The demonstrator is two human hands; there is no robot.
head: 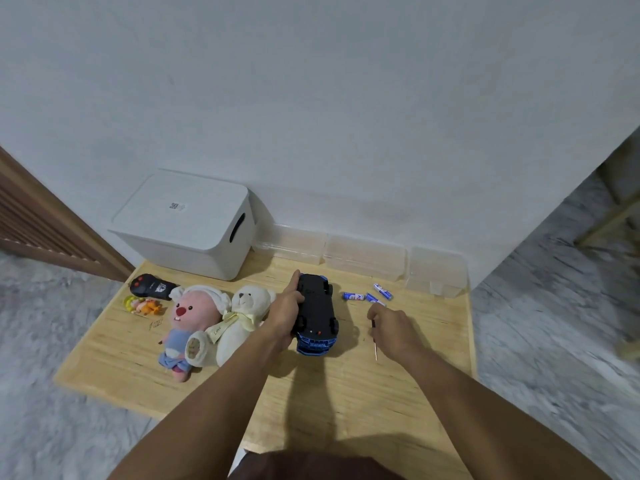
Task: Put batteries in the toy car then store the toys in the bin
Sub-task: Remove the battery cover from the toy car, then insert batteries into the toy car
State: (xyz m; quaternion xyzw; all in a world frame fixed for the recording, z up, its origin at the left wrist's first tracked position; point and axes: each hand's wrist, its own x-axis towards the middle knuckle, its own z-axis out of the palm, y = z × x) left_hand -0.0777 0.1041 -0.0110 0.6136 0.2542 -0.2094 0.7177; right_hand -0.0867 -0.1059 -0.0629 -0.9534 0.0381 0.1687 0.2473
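Note:
A blue toy car [317, 315] lies upside down on the wooden table [346, 393], black underside up. My left hand [285, 311] grips its left side. My right hand [393, 329] is closed around a thin screwdriver [375, 344], tip pointing toward me, just right of the car. Three blue batteries [369, 295] lie loose behind my right hand. A white lidded bin [187, 225] stands shut at the back left. A pink plush [188, 322] and a white teddy bear [242, 315] lie left of the car.
A black remote control [150, 286] and a small yellow-orange figure [143, 305] sit at the table's left edge. Clear plastic boxes [363, 254] line the wall behind the batteries. Grey marble floor surrounds the low table.

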